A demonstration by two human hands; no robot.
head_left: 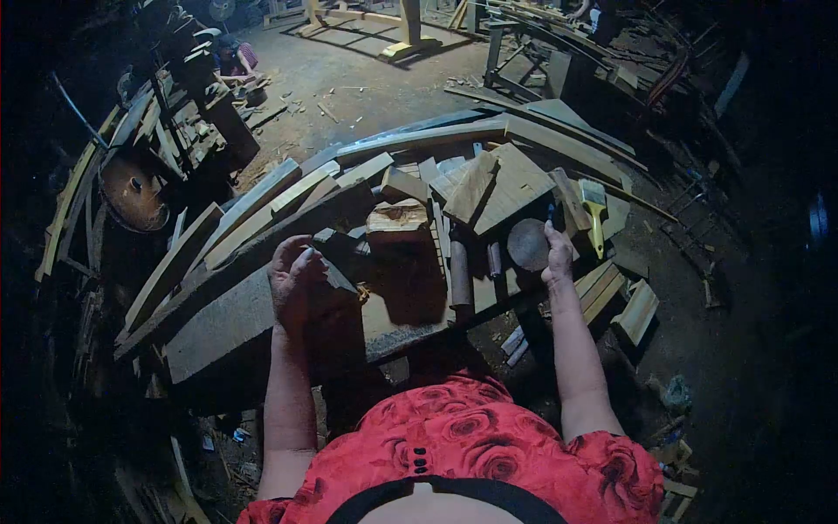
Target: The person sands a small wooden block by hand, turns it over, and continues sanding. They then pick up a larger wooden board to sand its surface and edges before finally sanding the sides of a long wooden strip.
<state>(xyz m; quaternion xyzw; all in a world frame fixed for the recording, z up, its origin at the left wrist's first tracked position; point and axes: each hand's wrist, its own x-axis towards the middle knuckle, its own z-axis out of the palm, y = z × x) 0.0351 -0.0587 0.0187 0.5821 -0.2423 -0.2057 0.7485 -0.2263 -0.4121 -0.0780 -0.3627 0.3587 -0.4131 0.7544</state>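
My left hand is raised over the left part of the workbench, its fingers curled in towards the thumb. A small pale spot shows at its fingertips, and I cannot tell whether it is a held object. On the right, my right hand is closed at the edge of a flat, round, brownish disc. Between the hands stands a wooden block with a rough, lit top. Right of the block lie a dark cylindrical piece and a shorter one.
A paintbrush with a yellow handle lies beyond my right hand. Boards and offcuts line the bench's far side. A rusty round plate is at the left. Farther back, a person crouches near a wooden frame.
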